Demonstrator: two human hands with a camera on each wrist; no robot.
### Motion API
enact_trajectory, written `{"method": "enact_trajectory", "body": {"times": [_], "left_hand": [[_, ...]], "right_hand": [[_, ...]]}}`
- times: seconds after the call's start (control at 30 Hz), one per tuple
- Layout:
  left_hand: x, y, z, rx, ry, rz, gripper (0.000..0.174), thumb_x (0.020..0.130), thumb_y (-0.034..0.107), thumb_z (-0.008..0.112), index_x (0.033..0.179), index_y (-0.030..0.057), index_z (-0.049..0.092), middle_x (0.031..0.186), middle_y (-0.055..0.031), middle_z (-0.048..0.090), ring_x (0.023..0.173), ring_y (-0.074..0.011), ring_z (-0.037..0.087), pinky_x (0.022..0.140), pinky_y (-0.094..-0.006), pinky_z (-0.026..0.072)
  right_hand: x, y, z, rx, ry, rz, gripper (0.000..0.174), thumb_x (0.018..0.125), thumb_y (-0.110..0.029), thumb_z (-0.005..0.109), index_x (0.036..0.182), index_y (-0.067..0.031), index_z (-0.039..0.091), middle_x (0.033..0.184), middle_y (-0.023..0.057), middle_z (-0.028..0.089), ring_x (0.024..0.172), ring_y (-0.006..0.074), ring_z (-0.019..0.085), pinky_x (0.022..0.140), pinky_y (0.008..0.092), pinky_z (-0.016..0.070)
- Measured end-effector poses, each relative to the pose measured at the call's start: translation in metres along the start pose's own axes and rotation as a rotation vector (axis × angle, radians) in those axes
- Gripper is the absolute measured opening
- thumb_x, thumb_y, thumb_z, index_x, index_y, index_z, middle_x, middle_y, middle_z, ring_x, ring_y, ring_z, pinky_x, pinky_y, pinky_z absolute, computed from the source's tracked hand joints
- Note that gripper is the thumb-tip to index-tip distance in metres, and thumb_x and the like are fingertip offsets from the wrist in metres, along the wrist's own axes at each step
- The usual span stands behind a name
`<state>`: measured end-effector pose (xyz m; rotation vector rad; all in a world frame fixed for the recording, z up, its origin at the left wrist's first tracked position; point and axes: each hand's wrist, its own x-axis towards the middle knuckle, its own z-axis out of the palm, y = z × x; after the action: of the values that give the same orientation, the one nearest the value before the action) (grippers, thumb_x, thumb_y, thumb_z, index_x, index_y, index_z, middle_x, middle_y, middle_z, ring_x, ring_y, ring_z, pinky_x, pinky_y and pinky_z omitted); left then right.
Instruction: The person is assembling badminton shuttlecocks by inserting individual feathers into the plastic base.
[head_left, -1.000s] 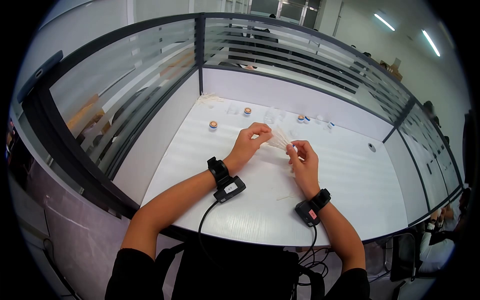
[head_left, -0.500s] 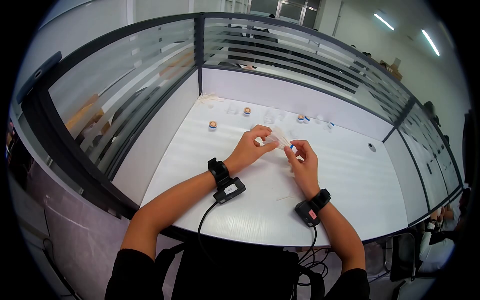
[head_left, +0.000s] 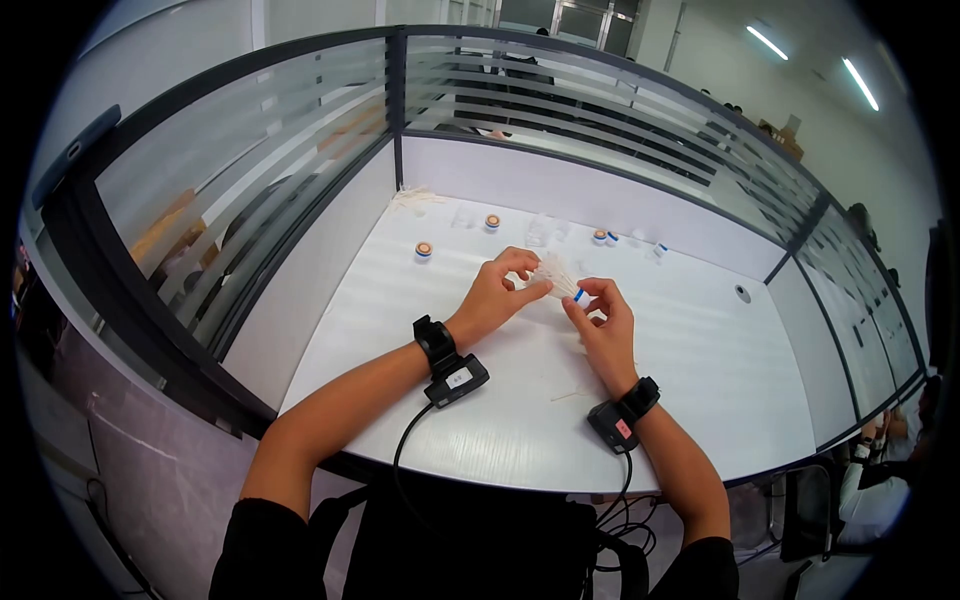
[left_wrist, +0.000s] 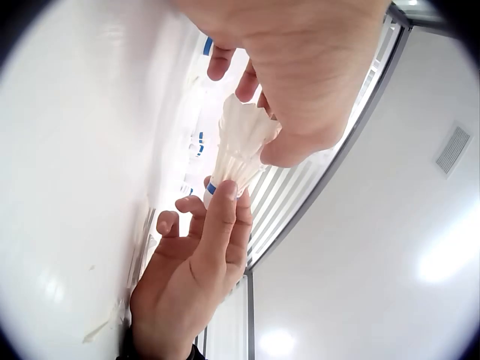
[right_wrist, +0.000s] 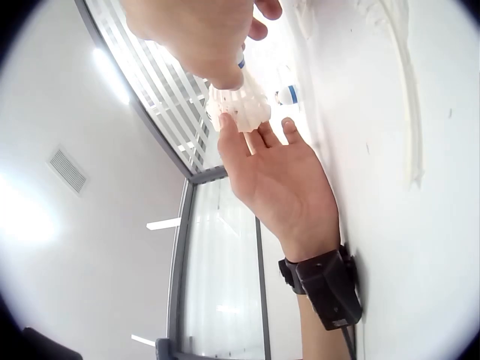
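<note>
Between the hands, above the white desk, is a white shuttlecock (head_left: 558,275) with a blue band at its base. The left hand (head_left: 492,300) pinches the wide feathered rim between thumb and fingers. By its base, the right hand (head_left: 606,330) holds the shuttlecock with thumb and fingertips. In the left wrist view the shuttlecock (left_wrist: 241,142) tilts, base toward the right hand (left_wrist: 191,262). The right wrist view shows the feather skirt (right_wrist: 241,109) against the thumb and fingers of the left hand (right_wrist: 285,180).
On the desk (head_left: 460,430) stand round-topped items (head_left: 424,252) (head_left: 492,223), and one more (head_left: 600,237) beside a blue-banded piece. Clear plastic pieces (head_left: 538,232) lie near the back panel. White strips (head_left: 415,198) are heaped in the back left corner, and a thin strip (head_left: 567,396) lies near the right wrist.
The left thumb has come down onto the feather rim, and the shuttlecock has turned slightly, showing more of its blue band. The right hand has shifted a little left.
</note>
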<state>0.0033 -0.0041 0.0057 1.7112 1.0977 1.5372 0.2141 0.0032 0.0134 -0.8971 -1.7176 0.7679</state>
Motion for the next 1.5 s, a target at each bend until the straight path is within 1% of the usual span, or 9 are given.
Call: {"method": "enact_trajectory", "body": {"times": [0.27,0.37,0.5,0.6,0.7,0.8,0.9,1.27,1.5], "left_hand": [[0.001,0.001,-0.003,-0.06,0.083,-0.013,0.015,0.097,0.017,0.073,0.103,0.003,0.073,0.115,-0.001,0.064,0.096,-0.0088,0.057,0.076,-0.0265,0.0506],[0.003,0.0,-0.003,-0.125,0.092,-0.077,0.018,0.097,0.02,0.074,0.104,0.0038,0.072,0.113,-0.0004,0.063,0.097,-0.0087,0.057,0.077,-0.0263,0.0486],[0.001,0.0,0.001,0.024,0.025,-0.006,0.025,0.094,0.023,0.078,0.108,0.0037,0.071,0.119,-0.0012,0.063,0.098,-0.0094,0.057,0.076,-0.0263,0.0482],[0.0,0.001,0.002,0.024,0.006,-0.02,0.029,0.091,0.027,0.08,0.107,0.0042,0.071,0.115,-0.0004,0.065,0.095,-0.0119,0.056,0.077,-0.0285,0.0455],[0.0,0.0,-0.001,-0.008,-0.01,-0.042,0.024,0.095,0.022,0.077,0.108,0.003,0.072,0.121,-0.0019,0.063,0.1,-0.0096,0.057,0.079,-0.0271,0.0495],[0.0,0.003,-0.002,-0.049,0.02,-0.058,0.02,0.097,0.02,0.075,0.106,0.0032,0.072,0.12,-0.0016,0.063,0.099,-0.0095,0.057,0.081,-0.0269,0.0488],[0.002,-0.001,-0.002,-0.094,0.076,-0.05,0.018,0.098,0.02,0.073,0.105,0.0038,0.072,0.118,-0.0011,0.064,0.098,-0.0086,0.056,0.081,-0.0268,0.0489],[0.003,-0.001,0.0,-0.094,0.008,-0.019,0.017,0.097,0.018,0.075,0.104,0.0031,0.073,0.12,-0.0015,0.063,0.096,-0.0073,0.058,0.074,-0.0226,0.0465],[0.001,0.002,0.0,-0.149,-0.026,-0.033,0.016,0.099,0.018,0.073,0.103,0.0026,0.074,0.118,-0.0003,0.063,0.096,-0.0057,0.057,0.072,-0.0226,0.0445]], "right_hand": [[-0.001,-0.002,-0.001,0.007,0.008,0.001,0.032,0.089,-0.012,0.081,0.114,-0.0024,0.064,0.108,0.0022,0.066,0.078,0.0058,0.057,0.057,0.0212,0.0448],[0.0,-0.001,-0.002,0.012,0.002,-0.002,0.032,0.088,-0.01,0.082,0.113,-0.002,0.064,0.109,0.0026,0.066,0.078,0.0058,0.057,0.057,0.0214,0.0457],[0.0,0.001,-0.002,0.011,-0.011,-0.011,0.033,0.087,-0.009,0.082,0.114,-0.0021,0.064,0.109,0.0027,0.066,0.079,0.0059,0.057,0.057,0.0212,0.0466],[0.001,0.001,-0.002,0.018,-0.031,-0.011,0.033,0.086,-0.006,0.081,0.114,-0.0021,0.064,0.11,0.0026,0.066,0.079,0.0061,0.058,0.057,0.0212,0.0474],[0.0,0.001,-0.002,0.035,-0.039,-0.017,0.033,0.085,-0.004,0.081,0.113,-0.0022,0.065,0.111,0.0024,0.066,0.079,0.0064,0.058,0.057,0.0212,0.0482],[0.0,0.001,-0.002,0.038,-0.029,-0.024,0.033,0.084,-0.001,0.081,0.112,-0.0024,0.065,0.111,0.0021,0.066,0.08,0.0066,0.058,0.057,0.0211,0.0489],[0.0,0.003,-0.002,0.029,-0.02,-0.04,0.033,0.082,0.0,0.081,0.11,-0.0031,0.065,0.111,0.0017,0.065,0.08,0.0069,0.058,0.057,0.0209,0.0492],[0.0,0.006,-0.002,0.01,-0.043,-0.117,0.033,0.078,0.006,0.079,0.106,-0.0046,0.064,0.111,0.0008,0.061,0.082,0.0072,0.057,0.057,0.0208,0.0489],[0.0,0.001,0.0,0.113,-0.067,0.013,0.035,0.091,-0.011,0.078,0.119,-0.0017,0.058,0.111,0.0043,0.061,0.082,0.0066,0.059,0.055,0.0214,0.0501]]}}
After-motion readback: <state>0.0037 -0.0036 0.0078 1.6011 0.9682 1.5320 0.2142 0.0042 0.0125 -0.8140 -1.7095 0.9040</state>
